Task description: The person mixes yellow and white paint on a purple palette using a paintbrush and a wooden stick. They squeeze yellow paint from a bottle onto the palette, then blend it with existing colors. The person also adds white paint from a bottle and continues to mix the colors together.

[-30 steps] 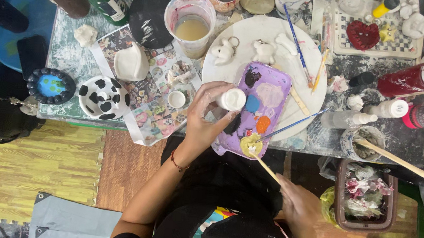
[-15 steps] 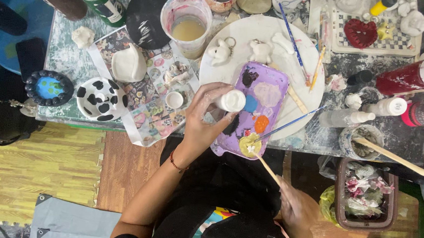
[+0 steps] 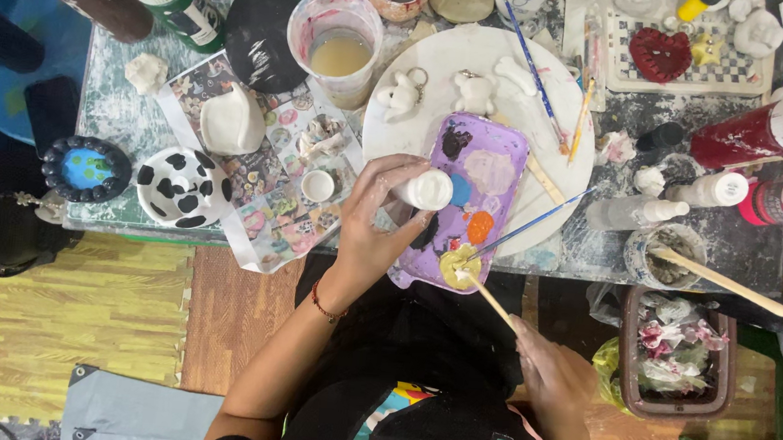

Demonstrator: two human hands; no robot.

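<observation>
Overhead view of a paint-spattered work table. At centre left of the frame, the left hand (image 3: 375, 219) curls its fingers (image 3: 401, 170) closed around a small white rounded plaster piece (image 3: 427, 190), which sits at the fingertips, just over the left edge of the purple rectangular plastic paint palette (image 3: 486, 176). The palette carries dabs of black, pale pink, blue, orange and yellow paint and lies partly on a round white plate (image 3: 548, 84). At lower centre right, the right hand (image 3: 557, 379) is closed on a thin wooden-handled brush (image 3: 489, 300) whose tip touches the yellow dab at the palette's lower end; the hand is blurred, so the exact finger grip cannot be told. Left of the hands stand a glossy white bowl with black cow-like spots (image 3: 182, 187) and a matt white dome-shaped plaster form (image 3: 231, 121). Above, a clear plastic cup of cloudy beige water (image 3: 337, 46). Compared with half a second before, both hands and the plaster piece hold nearly the same places, the brush tip remaining on the yellow paint.
</observation>
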